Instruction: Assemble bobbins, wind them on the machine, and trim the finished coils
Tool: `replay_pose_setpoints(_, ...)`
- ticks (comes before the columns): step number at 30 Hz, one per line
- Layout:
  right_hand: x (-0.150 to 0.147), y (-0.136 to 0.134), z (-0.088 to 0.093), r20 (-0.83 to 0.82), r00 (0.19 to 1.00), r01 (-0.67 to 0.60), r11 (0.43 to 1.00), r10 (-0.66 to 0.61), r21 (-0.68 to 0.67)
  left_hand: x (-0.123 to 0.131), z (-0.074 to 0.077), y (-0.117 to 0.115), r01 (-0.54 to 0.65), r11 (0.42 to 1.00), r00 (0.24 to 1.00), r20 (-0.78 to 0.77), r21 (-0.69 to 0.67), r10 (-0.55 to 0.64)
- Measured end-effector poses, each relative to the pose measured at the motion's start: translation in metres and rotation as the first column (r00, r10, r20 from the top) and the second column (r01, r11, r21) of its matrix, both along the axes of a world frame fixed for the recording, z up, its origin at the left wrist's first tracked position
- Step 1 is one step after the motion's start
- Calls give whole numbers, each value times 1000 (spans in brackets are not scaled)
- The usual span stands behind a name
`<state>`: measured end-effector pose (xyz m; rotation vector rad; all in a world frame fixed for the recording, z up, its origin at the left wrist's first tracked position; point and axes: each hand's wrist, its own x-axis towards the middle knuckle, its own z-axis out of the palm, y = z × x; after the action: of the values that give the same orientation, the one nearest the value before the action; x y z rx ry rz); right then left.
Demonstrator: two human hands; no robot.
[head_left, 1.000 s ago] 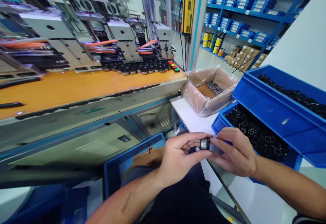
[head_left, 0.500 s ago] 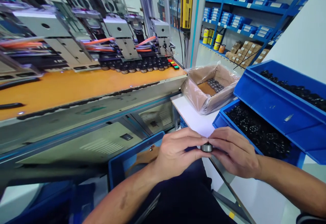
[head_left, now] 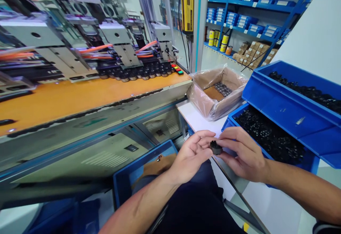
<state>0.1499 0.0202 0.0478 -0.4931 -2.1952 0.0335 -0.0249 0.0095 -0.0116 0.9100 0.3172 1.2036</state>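
Observation:
Both my hands meet over my lap, in front of the white side table [head_left: 195,120]. A small black toothed ring part [head_left: 215,147] sits between the fingertips of my left hand [head_left: 190,156] and my right hand [head_left: 241,152]; both pinch it. Just right of my hands, a blue bin [head_left: 309,161] holds several black parts of the same kind. A second blue bin [head_left: 285,101] stacked above it holds more.
An orange-topped machine bench [head_left: 80,95] runs across the left, with grey tool heads and a row of dark parts [head_left: 144,72] at its back. A plastic-lined cardboard box [head_left: 215,92] of small metal parts stands on the white table. A blue crate [head_left: 138,170] sits below my left arm. Blue shelving [head_left: 247,21] stands beyond.
The part between my fingers has been turned: its silvery side showed before, now its black toothed face shows. The view has shifted slightly to the right.

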Motion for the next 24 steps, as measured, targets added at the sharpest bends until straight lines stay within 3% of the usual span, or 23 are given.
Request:
replay_pose_setpoints(2,1,0,0,-5,1000,1,1000,-1,-15,-4,-1,1,-24,997,998,-54,71,28)
replay_pose_setpoints(4,3,0,1,0,1000,-8,1000,8,-15,-10,1,4,-145,956,964,-183,254,195)
replay_pose_setpoints(5,3,0,1,3,1000,-9,1000,9,-15,-13,3,6,-210,899,917,-241,384,317)
replay_pose_setpoints(7,3,-2,2,10,1000,-7,1000,7,-23,-17,8,9,-276,727,798,-272,628,537)
replay_pose_setpoints(9,1,-4,2,11,1000,-13,999,13,-42,-18,13,9,-275,596,737,-232,754,634)
replay_pose_setpoints(12,0,-5,1,19,1000,-18,996,20,-84,-14,15,6,-273,566,716,-228,778,660)
replay_pose_setpoints(15,12,3,0,130,990,73,993,-61,-89,-23,18,16,-220,555,653,-301,802,695)
replay_pose_setpoints(17,34,18,-2,235,957,184,982,-167,-49,-47,25,39,-203,488,491,-343,849,801)
replay_pose_setpoints(18,49,27,-5,277,934,243,970,-227,-24,-64,31,55,-206,447,345,-363,871,866)
replay_pose_setpoints(19,67,37,-8,313,906,304,953,-286,-6,-84,38,73,-228,415,139,-392,881,909)
replay_pose_setpoints(20,87,48,-13,352,870,369,930,-347,4,-105,46,92,-250,429,-97,-464,868,881)
replay_pose_setpoints(21,107,57,-21,377,830,436,900,-412,24,-126,53,111,-259,487,-283,-547,834,788)
replay_pose_setpoints(24,166,77,-52,513,717,537,843,-472,24,-176,66,157,-282,570,-395,-635,772,664)
